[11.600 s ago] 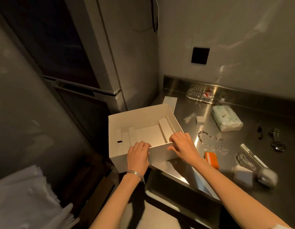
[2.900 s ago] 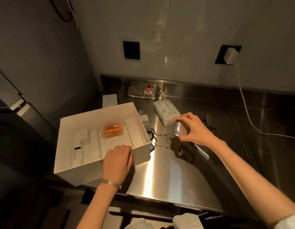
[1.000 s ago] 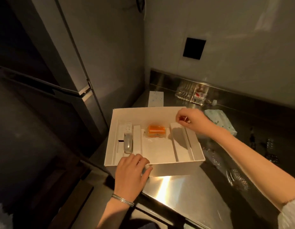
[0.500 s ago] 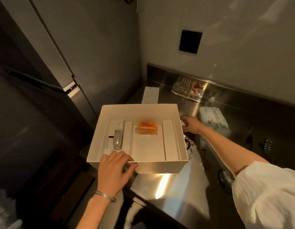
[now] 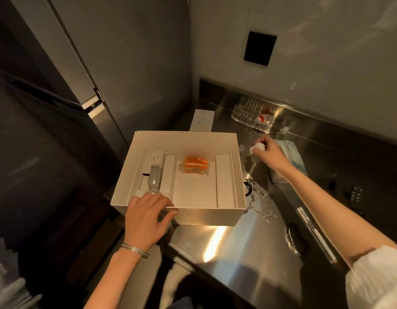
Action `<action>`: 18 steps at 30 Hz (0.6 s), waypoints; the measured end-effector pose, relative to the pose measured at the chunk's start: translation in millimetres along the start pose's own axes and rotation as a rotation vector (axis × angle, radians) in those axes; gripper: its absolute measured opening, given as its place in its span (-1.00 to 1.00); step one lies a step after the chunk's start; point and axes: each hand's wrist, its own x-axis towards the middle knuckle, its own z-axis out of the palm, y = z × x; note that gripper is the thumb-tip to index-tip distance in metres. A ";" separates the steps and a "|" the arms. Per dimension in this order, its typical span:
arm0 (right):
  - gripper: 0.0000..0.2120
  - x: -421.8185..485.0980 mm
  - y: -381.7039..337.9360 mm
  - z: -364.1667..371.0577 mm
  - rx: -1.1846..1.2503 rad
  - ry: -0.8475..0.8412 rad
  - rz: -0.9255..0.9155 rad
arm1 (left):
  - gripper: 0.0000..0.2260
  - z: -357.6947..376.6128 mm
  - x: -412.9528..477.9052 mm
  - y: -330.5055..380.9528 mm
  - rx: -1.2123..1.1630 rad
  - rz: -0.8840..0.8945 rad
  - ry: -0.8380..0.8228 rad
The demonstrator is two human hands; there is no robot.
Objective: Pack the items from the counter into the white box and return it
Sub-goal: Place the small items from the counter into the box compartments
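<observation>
The white box (image 5: 212,216) is held at its near wall by the left hand (image 5: 146,221). The fingers are curled over the rim close to the near-left corner, and the thumb lies along the outside of the wall. A metal bracelet (image 5: 135,250) sits on that wrist.

The right hand (image 5: 270,153) is stretched out beyond the far-right corner of the box. Its fingertips pinch a small white block (image 5: 257,147). The block is blurred, and I cannot tell whether it still touches the surface.

The box stands open at the left end of the steel counter (image 5: 237,255). Inside it, an orange packet (image 5: 195,165) lies at the far side of the wide middle compartment. In the narrow left compartment a grey oval device (image 5: 154,182) lies lengthwise, and a white plug adapter (image 5: 156,157) lies just behind it.

Just right of the box, a chain necklace (image 5: 262,206) lies on the counter. Behind the right forearm there is a pale tissue pack (image 5: 293,157), partly hidden. A pen (image 5: 316,233) lies near the right edge, and a dark coiled thing beside it is too dim to name.

At the back wall stand a clear plastic tray (image 5: 257,117) and a paper card (image 5: 202,120). A black wall plate (image 5: 260,49) is above them.
</observation>
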 end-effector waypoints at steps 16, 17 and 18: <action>-0.77 -64.9 -144.0 117.9 0.161 -0.540 -0.269 | -0.77 -21.0 -26.6 -37.2 -0.061 -0.125 0.105; -0.76 -63.7 -144.5 135.1 0.075 -0.538 -0.284 | -0.77 -23.1 -27.2 -40.0 -0.074 -0.141 0.108; -0.75 -61.8 -143.8 151.0 0.000 -0.543 -0.288 | -0.77 -24.2 -27.7 -41.2 -0.088 -0.148 0.110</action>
